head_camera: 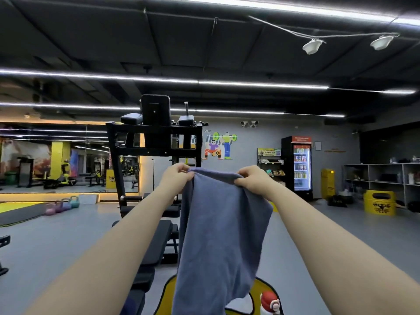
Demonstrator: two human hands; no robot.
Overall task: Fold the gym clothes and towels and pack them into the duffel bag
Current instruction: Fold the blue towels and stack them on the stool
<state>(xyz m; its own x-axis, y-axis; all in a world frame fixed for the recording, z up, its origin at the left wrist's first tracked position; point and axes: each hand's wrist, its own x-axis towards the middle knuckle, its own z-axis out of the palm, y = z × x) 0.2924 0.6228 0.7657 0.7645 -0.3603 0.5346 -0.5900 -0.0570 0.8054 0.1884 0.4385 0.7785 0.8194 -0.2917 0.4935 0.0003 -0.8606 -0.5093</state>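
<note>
At the far left a wall mirror [68, 155] is seen, reflecting gym machines and yellow pillars, and on the grey floor [68, 242] before it a dark mat [20, 214] is laid, with a row of pastel kettlebells [62, 204] set just beside it. Further right a black exercise station [154, 137] is stood upright, and a black padded bench [156, 242] is stretched from its foot toward the camera. Both bare arms are held out straight over the bench. By the left hand [176, 176] the top left corner of a blue-grey towel [220, 230] is pinched, the fingers being curled round the cloth; the grip is closed on the fabric. The towel is held up in the air between the two hands, its upper edge bunched and its length hung down in front of the bench to the bottom of the view. By the right hand [252, 178] the top right corner is gripped in the same way, fingers curled over the edge. Below the towel a yellow object [263, 289] with a black border is partly hidden, so what it is cannot be told. Further right a lit drinks fridge [300, 164] is stood against the grey wall, then a yellow box [379, 202] on the floor, and open shelving [386, 178] at the far right.
</note>
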